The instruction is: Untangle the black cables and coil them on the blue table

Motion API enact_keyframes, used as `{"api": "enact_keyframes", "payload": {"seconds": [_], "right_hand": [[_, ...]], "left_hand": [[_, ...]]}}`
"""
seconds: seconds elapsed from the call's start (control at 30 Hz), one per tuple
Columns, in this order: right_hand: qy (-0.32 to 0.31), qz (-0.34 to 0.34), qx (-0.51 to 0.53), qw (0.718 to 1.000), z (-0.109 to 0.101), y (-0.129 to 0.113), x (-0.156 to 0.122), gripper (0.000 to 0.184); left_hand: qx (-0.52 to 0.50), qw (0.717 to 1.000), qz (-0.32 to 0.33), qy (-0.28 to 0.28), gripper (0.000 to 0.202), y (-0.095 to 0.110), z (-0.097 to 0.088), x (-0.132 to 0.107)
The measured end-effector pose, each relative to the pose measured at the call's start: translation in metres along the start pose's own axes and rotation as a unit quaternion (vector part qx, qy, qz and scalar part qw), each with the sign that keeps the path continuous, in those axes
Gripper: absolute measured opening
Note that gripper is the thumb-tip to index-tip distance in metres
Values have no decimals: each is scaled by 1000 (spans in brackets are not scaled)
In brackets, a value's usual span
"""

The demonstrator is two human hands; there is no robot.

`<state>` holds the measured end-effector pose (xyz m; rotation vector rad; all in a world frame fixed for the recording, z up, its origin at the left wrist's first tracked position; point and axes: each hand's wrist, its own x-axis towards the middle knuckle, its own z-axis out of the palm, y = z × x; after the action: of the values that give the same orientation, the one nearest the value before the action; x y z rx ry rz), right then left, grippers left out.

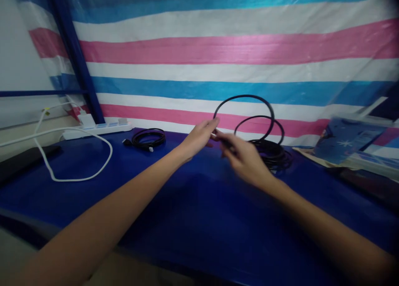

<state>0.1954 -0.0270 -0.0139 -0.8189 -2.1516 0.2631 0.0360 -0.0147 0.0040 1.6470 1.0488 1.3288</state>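
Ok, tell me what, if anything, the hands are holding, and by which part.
A black cable, apparently near one end, where the left hand and right hand meet. Blur hides exactly which part each grips.

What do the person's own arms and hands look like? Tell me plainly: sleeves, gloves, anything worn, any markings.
No sleeve shows on the left forearm or the right forearm; both taper toward slim wrists with no watch or bracelet visible. The left hand and right hand are ungloved. No clear markings show; blur hides whether rings are worn.
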Motion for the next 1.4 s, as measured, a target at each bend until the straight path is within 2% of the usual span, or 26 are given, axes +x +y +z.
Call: {"api": "enact_keyframes", "payload": {"seconds": [0.03, 0.13, 0.2, 0.27, 0.33, 0.43, 0.53, 0.6, 0.7, 0.77, 0.8, 0.87, 0.93, 1.03, 1.1, 1.17, 1.23, 1.3, 1.4], "right_hand": [[-41, -5, 40, 998, 8, -7, -3, 23], [-148, 51, 165, 974, 21, -15, -8, 13], [-178, 88, 234, 952, 21, -14, -8, 15], [-153, 116, 295, 936, 16, -10, -6, 27], [-92, 146, 360, 917, 10, -6, -3, 39], [6, 169, 425, 889, 6, -1, 1, 37], [83, 159, 418, 890, 5, -1, 5, 30], [88, 146, 424, 889, 3, -2, 8, 29], [44, 143, 438, 887, -5, -1, 11, 27], [26, 147, 399, 905, -13, 2, 12, 25], [16, 141, 354, 924, -17, 4, 12, 26], [-10, 110, 209, 972, -23, 7, 12, 25], [-27, 63, 25, 997, -25, 9, 10, 25], [-42, 10, -189, 981, -23, 11, 9, 46], [-63, -14, -287, 956, -22, 12, 8, 56], [-87, -41, -366, 926, -22, 12, 7, 61], [-114, -68, -417, 899, -23, 10, 6, 65], [-126, -79, -437, 887, -25, 7, 6, 68], [-94, -47, -422, 901, -25, 1, 6, 63]], "left_hand": [[-16, 1000, 7, 5, 32, 2, 3, 2], [23, 999, 26, 20, 14, 1, -1, 2], [70, 996, 43, 35, 13, -4, -10, -3], [106, 991, 57, 56, 13, -8, -20, -7], [101, 991, 55, 67, 14, -9, -26, -10], [16, 999, 20, 45, 18, -7, -22, -14], [-107, 994, -37, 4, 20, -4, -10, -20], [-154, 986, -61, -21, 20, -3, -3, -24], [-140, 986, -68, -60, 18, -1, 2, -28], [-124, 988, -70, -68, 13, -1, 1, -28], [-117, 989, -73, -59, 10, -2, 0, -27], [-93, 992, -76, -31, 5, -4, -2, -24], [-55, 996, -69, -25, 13, -6, -3, -23], [-23, 997, -27, -67, 29, -5, 2, -26], [-20, 996, 17, -90, 41, -1, 6, -29], [-4, 991, 59, -117, 44, 3, 10, -32], [42, 986, 90, -134, 38, 5, 11, -34], [118, 979, 113, -126, 36, 6, 10, -34], [244, 948, 182, -94, 38, 6, 6, -33]]}}
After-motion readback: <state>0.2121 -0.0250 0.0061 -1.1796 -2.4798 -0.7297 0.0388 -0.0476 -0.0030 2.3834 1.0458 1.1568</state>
